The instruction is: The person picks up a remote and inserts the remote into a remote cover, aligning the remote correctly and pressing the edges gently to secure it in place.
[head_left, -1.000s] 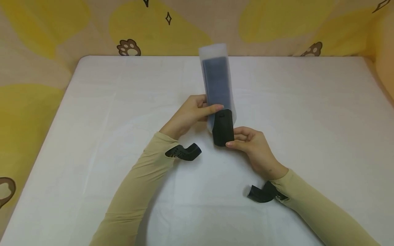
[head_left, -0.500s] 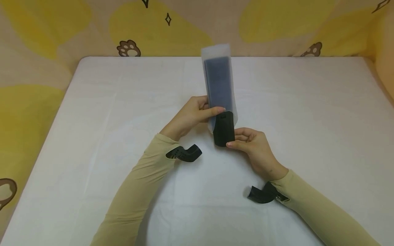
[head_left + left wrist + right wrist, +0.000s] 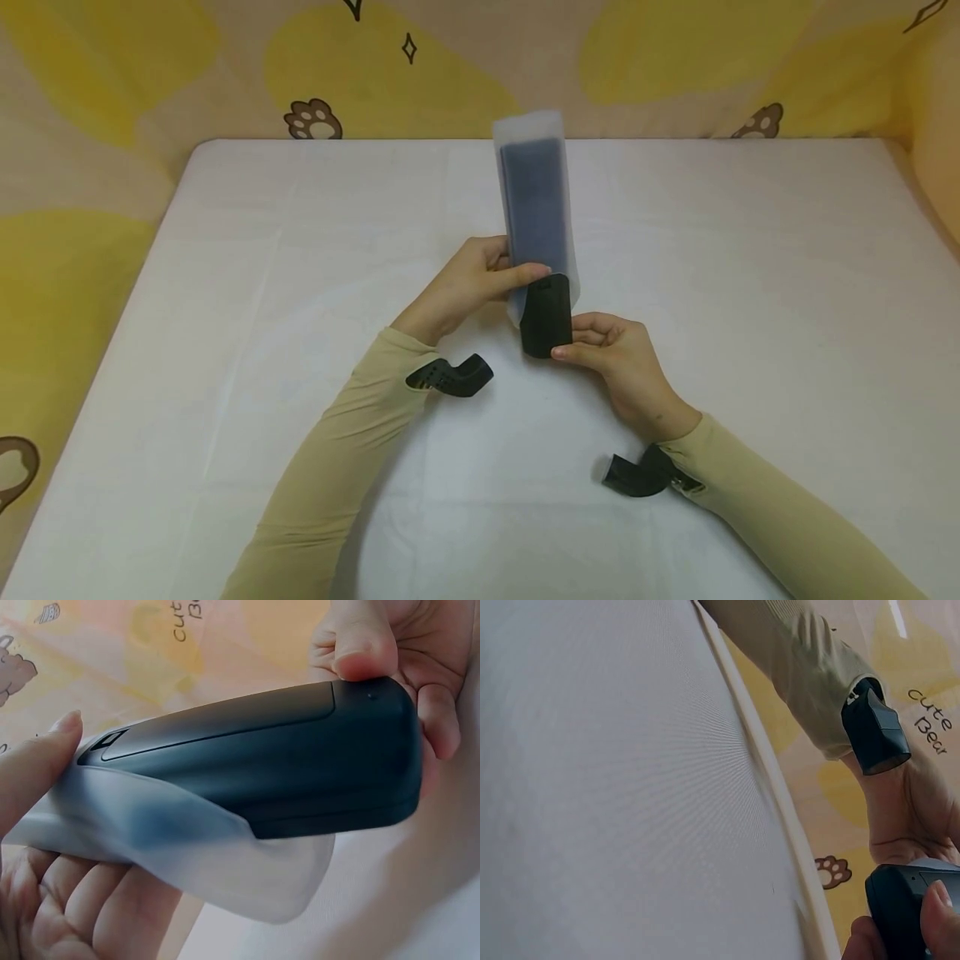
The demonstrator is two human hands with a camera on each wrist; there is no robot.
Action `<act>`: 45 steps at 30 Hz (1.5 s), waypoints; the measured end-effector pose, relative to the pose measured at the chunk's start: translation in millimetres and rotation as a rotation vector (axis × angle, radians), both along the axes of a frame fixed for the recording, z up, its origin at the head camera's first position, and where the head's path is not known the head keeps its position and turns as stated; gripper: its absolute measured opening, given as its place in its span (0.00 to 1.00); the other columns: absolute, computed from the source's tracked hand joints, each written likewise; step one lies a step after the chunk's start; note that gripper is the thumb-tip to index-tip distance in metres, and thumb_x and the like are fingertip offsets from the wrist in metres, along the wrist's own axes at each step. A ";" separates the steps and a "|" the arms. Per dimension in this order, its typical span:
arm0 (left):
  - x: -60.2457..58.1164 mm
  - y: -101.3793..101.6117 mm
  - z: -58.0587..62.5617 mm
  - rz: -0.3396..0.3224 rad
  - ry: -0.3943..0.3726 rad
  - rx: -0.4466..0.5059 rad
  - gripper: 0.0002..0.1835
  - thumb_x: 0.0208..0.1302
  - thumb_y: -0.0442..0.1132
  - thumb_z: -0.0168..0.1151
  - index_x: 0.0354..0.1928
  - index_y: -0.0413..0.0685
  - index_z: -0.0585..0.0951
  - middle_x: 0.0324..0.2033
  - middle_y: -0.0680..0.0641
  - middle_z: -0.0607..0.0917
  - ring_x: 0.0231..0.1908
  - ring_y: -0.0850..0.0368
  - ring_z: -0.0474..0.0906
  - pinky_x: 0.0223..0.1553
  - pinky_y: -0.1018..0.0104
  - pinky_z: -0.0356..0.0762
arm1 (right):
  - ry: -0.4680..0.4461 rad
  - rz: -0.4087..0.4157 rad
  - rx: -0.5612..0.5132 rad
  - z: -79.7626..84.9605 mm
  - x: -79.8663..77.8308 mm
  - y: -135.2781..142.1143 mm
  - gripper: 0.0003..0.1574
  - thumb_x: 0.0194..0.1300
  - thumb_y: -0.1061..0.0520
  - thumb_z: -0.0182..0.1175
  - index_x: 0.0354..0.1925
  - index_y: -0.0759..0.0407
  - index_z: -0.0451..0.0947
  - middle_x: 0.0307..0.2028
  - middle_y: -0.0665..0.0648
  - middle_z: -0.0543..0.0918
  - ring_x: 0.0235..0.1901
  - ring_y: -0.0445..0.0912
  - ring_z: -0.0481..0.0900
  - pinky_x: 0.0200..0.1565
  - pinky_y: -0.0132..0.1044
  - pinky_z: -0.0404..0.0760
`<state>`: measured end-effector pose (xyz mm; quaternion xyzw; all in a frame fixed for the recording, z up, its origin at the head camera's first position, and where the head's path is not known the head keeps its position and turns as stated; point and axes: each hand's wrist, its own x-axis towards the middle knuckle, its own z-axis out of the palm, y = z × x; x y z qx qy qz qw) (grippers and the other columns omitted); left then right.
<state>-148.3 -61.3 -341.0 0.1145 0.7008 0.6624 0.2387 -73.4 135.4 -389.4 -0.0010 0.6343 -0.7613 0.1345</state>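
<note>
A dark remote control (image 3: 546,321), its battery-cover side showing, sits mostly inside a translucent sleeve (image 3: 528,127). Its bare black end sticks out toward the person. My left hand (image 3: 472,279) grips the sleeve around its lower half, thumb on top beside the sleeve's mouth and fingers underneath. The right hand (image 3: 624,367) pinches the bare end between thumb and fingers. In the left wrist view, the sleeve's slanted edge (image 3: 247,889) stands off below the remote control (image 3: 300,761). Only the rounded end of the remote control (image 3: 900,915) and fingertips appear low in the right wrist view.
A white-covered table (image 3: 720,250) lies beneath both hands. Behind it hangs a yellow patterned cloth (image 3: 420,67). Black wrist-camera mounts (image 3: 453,375) poke out of both beige sleeves.
The far end of the sleeved remote control has swung slightly right and a little lower, the left hand moving with it. The right hand stays nearly still; both grips look the same.
</note>
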 end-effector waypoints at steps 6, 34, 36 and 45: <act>0.7 1.0 -0.3 -0.014 0.004 0.001 0.19 0.64 0.36 0.62 0.55 0.35 0.75 0.41 0.39 0.85 0.45 0.55 0.80 0.47 0.60 0.78 | -0.006 -0.010 -0.010 -0.5 0.5 0.4 0.17 0.50 0.77 0.63 0.41 0.70 0.76 0.31 0.56 0.86 0.36 0.46 0.85 0.43 0.35 0.81; 2.2 3.0 -3.8 -0.053 0.012 -0.011 0.19 0.64 0.37 0.62 0.55 0.36 0.75 0.40 0.41 0.86 0.45 0.57 0.80 0.48 0.63 0.78 | -0.002 -0.042 -0.033 -0.5 0.2 -0.7 0.18 0.51 0.78 0.62 0.42 0.72 0.76 0.31 0.56 0.87 0.36 0.46 0.85 0.43 0.36 0.81; 2.2 3.1 -4.5 -0.058 0.004 0.001 0.20 0.64 0.37 0.62 0.56 0.36 0.75 0.42 0.41 0.85 0.46 0.56 0.80 0.48 0.62 0.78 | -0.003 -0.047 -0.030 -0.4 0.4 -1.0 0.18 0.51 0.78 0.62 0.42 0.71 0.76 0.31 0.56 0.87 0.36 0.46 0.85 0.43 0.36 0.81; 2.0 2.9 -5.7 -0.074 0.008 0.008 0.20 0.65 0.36 0.61 0.57 0.36 0.74 0.44 0.41 0.84 0.47 0.55 0.80 0.49 0.61 0.78 | -0.001 -0.051 -0.026 -0.6 0.4 -1.7 0.17 0.51 0.78 0.62 0.41 0.70 0.76 0.30 0.55 0.87 0.35 0.45 0.85 0.43 0.35 0.81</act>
